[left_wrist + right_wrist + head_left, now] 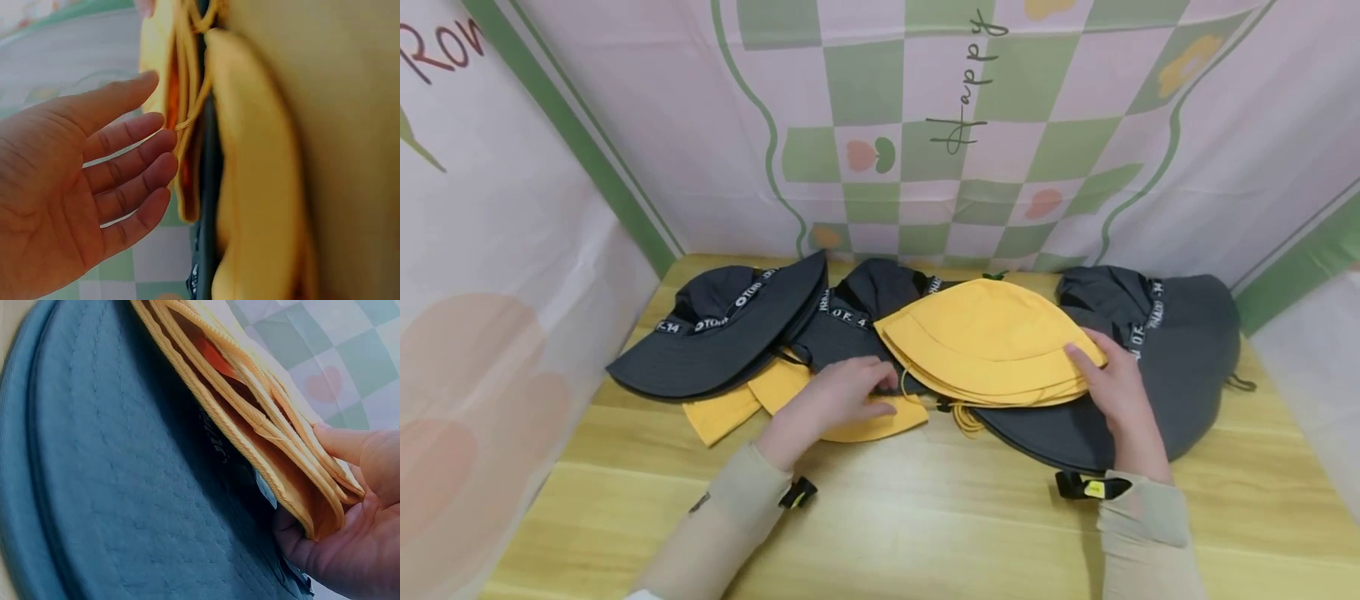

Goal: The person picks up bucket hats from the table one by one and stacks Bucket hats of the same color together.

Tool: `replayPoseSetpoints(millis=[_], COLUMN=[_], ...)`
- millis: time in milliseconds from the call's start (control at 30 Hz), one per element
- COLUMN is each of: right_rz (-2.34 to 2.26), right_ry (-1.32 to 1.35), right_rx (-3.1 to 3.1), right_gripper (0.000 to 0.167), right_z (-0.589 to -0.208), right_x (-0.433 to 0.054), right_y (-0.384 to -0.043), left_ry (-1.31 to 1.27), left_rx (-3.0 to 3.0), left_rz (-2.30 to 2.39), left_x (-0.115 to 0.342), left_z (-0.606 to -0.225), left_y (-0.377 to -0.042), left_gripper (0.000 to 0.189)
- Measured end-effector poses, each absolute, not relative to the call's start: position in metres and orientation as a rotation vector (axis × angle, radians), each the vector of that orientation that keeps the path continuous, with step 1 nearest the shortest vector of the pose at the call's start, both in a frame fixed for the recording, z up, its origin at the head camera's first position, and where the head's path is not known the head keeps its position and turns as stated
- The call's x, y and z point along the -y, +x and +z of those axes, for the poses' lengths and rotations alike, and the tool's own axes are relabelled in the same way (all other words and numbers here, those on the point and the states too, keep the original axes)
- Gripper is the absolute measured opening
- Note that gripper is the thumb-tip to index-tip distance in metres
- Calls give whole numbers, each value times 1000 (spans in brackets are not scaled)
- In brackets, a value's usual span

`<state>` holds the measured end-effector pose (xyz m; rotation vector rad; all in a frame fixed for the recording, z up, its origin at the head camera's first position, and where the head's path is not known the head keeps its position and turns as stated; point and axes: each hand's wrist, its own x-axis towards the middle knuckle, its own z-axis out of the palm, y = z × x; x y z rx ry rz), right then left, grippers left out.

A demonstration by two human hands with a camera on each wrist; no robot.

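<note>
In the head view, a stack of folded yellow bucket hats [992, 329] is held above the dark hats by my right hand [1112, 375]. The right wrist view shows that hand's thumb on one side and fingers [297, 540] on the other, pinching several layered brims [269, 434]. My left hand [842, 392] is beside the stack's left corner, its fingers loosely extended and nothing gripped. A thin yellow cord [203, 100] passes by its fingertips in the left wrist view; whether they touch it I cannot tell. Below that hand lies another yellow hat [880, 421].
Dark bucket hats lie at the left [730, 346], the middle [842, 342] and the right [1187, 367] of the wooden table [910, 517]. A yellow hat corner [722, 412] sticks out beneath the left one. Printed cloth [865, 75] hangs behind and at both sides.
</note>
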<state>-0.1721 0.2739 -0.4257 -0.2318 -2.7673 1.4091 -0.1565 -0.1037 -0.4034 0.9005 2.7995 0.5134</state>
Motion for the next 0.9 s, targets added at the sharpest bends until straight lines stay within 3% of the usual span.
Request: replayPoseSetpoints(millis=[233, 900], right_rz=[1418, 1412], right_ry=[-238, -214], right_rx=[2787, 2808], right_gripper=[69, 69], right_z=[-426, -425], right_x=[-276, -277], right_y=[-171, -170], left_ry=[981, 1152], left_rx=[-2764, -2848], left_rz=[296, 1], left_x=[100, 88], left_z=[-416, -429], left_y=[-141, -135], left_gripper=[47, 47])
